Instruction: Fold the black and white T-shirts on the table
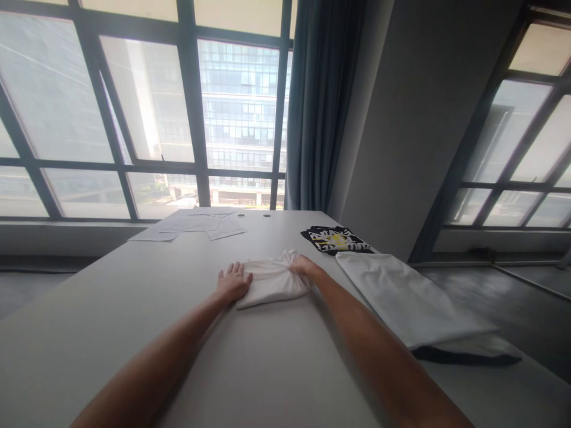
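A folded white cloth garment lies on the white table in front of me, creased toward its right side. My left hand rests flat at its left edge, fingers spread, partly on the cloth and partly on the tabletop. At the right end, my right hand is closed on a bunched part of the fabric, which wrinkles around the grip. The fingertips of the right hand are hidden in the cloth.
Right of my right arm lies a larger white cloth with a dark edge beneath it. Behind that sits a folded black garment with white and yellow print. Paper sheets are spread at the table's far left, before the windows and a blue curtain.
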`<state>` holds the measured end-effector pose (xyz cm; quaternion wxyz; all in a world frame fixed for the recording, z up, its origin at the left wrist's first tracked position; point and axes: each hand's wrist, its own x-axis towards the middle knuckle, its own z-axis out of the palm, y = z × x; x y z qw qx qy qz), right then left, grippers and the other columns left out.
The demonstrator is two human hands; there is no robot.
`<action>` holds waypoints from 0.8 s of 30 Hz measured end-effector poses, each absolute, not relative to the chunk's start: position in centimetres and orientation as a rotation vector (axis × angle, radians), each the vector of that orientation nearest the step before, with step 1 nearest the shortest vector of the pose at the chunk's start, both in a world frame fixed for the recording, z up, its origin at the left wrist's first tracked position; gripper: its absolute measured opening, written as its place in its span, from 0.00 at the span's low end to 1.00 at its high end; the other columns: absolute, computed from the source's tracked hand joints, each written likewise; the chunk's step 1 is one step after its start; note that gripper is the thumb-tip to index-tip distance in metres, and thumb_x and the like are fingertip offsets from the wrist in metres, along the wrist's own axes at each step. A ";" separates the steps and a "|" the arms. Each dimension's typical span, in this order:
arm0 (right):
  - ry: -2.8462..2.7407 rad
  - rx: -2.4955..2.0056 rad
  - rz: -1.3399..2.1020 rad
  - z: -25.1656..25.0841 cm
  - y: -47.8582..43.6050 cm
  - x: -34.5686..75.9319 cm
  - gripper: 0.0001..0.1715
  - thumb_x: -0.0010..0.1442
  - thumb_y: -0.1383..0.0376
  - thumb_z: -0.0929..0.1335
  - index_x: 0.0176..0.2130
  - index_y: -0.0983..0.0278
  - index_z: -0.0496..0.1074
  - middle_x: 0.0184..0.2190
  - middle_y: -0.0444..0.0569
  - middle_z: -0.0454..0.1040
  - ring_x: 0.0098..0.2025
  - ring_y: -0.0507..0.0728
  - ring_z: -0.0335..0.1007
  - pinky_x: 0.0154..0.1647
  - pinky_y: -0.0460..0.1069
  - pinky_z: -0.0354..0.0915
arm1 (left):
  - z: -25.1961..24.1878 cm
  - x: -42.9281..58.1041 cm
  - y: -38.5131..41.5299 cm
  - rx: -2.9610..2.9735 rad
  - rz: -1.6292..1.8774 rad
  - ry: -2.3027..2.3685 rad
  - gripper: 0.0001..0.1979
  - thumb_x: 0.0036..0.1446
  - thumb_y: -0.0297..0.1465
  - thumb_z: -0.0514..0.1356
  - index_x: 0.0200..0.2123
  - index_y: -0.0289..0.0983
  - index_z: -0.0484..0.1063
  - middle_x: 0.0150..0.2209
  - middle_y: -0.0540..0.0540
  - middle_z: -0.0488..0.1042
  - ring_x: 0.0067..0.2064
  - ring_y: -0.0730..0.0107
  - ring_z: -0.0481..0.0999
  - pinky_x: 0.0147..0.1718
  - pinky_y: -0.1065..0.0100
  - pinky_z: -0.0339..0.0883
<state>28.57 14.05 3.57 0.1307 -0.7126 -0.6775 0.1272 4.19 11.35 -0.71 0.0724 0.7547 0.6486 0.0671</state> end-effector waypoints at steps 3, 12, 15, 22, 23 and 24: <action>-1.930 -2.101 0.297 4.5 15.9 31.1 0.15 0.56 0.69 0.69 0.44 0.68 0.77 0.44 0.59 0.80 0.49 0.64 0.75 0.45 0.49 0.67 | -0.7 5.4 12.4 2.252 0.271 1.919 0.35 0.69 0.45 0.34 0.72 0.32 0.47 0.73 0.39 0.43 0.73 0.57 0.44 0.67 0.48 0.44; -1.842 -2.047 -0.113 9.0 21.1 39.7 0.11 0.62 0.64 0.68 0.46 0.62 0.70 0.43 0.53 0.78 0.44 0.59 0.74 0.39 0.47 0.60 | -2.0 6.0 12.9 2.417 0.340 1.945 0.28 0.69 0.43 0.41 0.64 0.38 0.65 0.69 0.43 0.59 0.70 0.51 0.53 0.65 0.45 0.49; -1.808 -1.979 -0.213 11.3 23.1 42.7 0.10 0.61 0.64 0.68 0.44 0.61 0.70 0.41 0.51 0.78 0.41 0.58 0.73 0.37 0.47 0.60 | -1.9 6.1 12.9 2.412 0.346 1.968 0.28 0.69 0.43 0.42 0.63 0.38 0.65 0.68 0.42 0.59 0.70 0.51 0.54 0.65 0.45 0.49; -1.631 -2.084 -0.445 14.0 26.8 50.7 0.15 0.65 0.62 0.65 0.50 0.62 0.69 0.45 0.56 0.77 0.45 0.61 0.72 0.44 0.51 0.62 | -1.6 6.4 12.7 2.402 0.344 1.981 0.26 0.68 0.42 0.45 0.63 0.40 0.66 0.68 0.42 0.60 0.70 0.52 0.54 0.66 0.47 0.49; -1.615 -2.133 -0.486 13.4 27.1 51.5 0.17 0.66 0.62 0.64 0.53 0.63 0.68 0.48 0.58 0.76 0.47 0.62 0.72 0.48 0.53 0.62 | -1.6 6.4 12.7 2.400 0.347 1.983 0.26 0.69 0.42 0.45 0.63 0.40 0.66 0.68 0.42 0.60 0.70 0.52 0.54 0.66 0.47 0.49; -1.590 -2.196 -0.519 12.5 27.3 51.9 0.20 0.66 0.62 0.63 0.56 0.65 0.66 0.52 0.62 0.74 0.51 0.64 0.70 0.52 0.57 0.60 | -1.6 6.4 12.7 2.398 0.349 1.984 0.26 0.69 0.41 0.45 0.63 0.40 0.66 0.68 0.42 0.60 0.70 0.52 0.54 0.66 0.47 0.49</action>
